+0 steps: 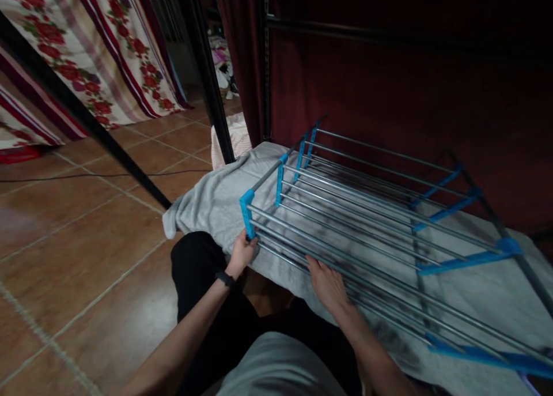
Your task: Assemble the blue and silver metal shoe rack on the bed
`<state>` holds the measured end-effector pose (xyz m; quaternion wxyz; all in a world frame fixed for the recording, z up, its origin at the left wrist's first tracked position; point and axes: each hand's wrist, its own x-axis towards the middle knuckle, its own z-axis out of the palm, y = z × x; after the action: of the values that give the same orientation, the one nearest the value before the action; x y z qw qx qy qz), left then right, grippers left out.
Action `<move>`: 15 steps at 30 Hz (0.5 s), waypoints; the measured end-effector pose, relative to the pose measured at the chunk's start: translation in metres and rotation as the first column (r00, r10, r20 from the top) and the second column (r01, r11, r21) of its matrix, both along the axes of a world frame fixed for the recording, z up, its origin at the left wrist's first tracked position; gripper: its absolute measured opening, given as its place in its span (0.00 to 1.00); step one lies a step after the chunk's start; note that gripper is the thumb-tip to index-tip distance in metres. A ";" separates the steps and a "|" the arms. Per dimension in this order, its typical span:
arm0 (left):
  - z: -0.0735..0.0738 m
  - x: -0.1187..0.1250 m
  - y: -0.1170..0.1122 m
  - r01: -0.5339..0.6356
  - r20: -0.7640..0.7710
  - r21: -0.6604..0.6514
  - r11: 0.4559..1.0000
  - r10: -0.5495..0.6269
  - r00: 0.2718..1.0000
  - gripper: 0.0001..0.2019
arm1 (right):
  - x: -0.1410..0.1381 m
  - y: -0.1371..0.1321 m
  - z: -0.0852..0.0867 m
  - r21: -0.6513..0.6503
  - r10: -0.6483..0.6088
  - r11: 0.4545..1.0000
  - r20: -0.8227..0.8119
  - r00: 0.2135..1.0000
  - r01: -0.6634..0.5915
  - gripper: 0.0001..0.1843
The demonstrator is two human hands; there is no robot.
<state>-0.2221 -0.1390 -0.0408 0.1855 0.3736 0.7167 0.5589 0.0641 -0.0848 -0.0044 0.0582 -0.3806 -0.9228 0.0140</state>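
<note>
A metal drying rack (341,226) with silvery rods and blue plastic brackets lies on a grey blanket (216,191). My left hand (242,253), with a dark band on the wrist, is closed on the lower end of the rack's near left blue bracket (246,214). Farther right, my right hand (327,282) rests at the near lower rods, its fingers curled over them. The fingertips of the right hand are partly hidden behind the rods. Blue brackets (466,260) at the right end slant between the rods and a dark bar.
Dark metal posts (207,73) rise at the left, one slanting down to the blanket's corner. A maroon curtain (389,96) hangs behind the rack. Brown floor tiles (108,257) and a thin black cable (108,175) lie to the left, below a flowered curtain (86,50).
</note>
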 end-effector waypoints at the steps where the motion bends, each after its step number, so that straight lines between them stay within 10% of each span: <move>1: 0.001 0.000 0.001 -0.001 0.005 0.005 1.000 0.001 1.000 0.12 | 0.002 -0.001 0.002 0.001 0.011 1.000 0.005 1.000 -0.011 0.22; 15: 0.001 0.007 0.014 -0.070 0.093 0.109 0.992 0.060 0.994 0.06 | -0.023 0.003 0.024 -0.100 0.039 0.994 -0.077 0.996 -0.046 0.20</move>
<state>-0.2152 -0.1246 -0.0397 0.1779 0.3346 0.6868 0.6202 0.0409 -0.0817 0.0196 0.0731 -0.3625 -0.9259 0.0768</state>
